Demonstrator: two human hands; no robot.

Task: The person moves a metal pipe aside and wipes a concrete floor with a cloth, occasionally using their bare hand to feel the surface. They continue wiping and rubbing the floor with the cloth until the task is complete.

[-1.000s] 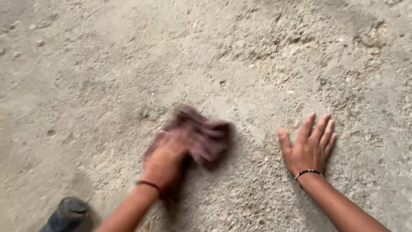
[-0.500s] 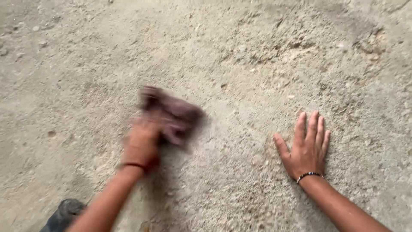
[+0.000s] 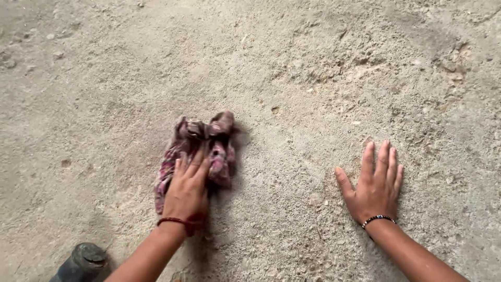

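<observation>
My left hand [image 3: 189, 192] presses flat on a crumpled plaid rag [image 3: 201, 146], not gripping, right hand [image 3: 374, 185] spread open on the dusty concrete floor [image 3: 313, 78], much grit left.

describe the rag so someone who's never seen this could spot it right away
On the dusty ground, look left of centre, under the left hand. The rag is a crumpled plaid cloth, pinkish-purple, the only coloured fabric there; the right hand lies flat on bare ground.

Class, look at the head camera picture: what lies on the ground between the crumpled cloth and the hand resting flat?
Nothing but bare, dusty, gritty ground lies between the cloth under the left hand and the flat right hand.
</observation>
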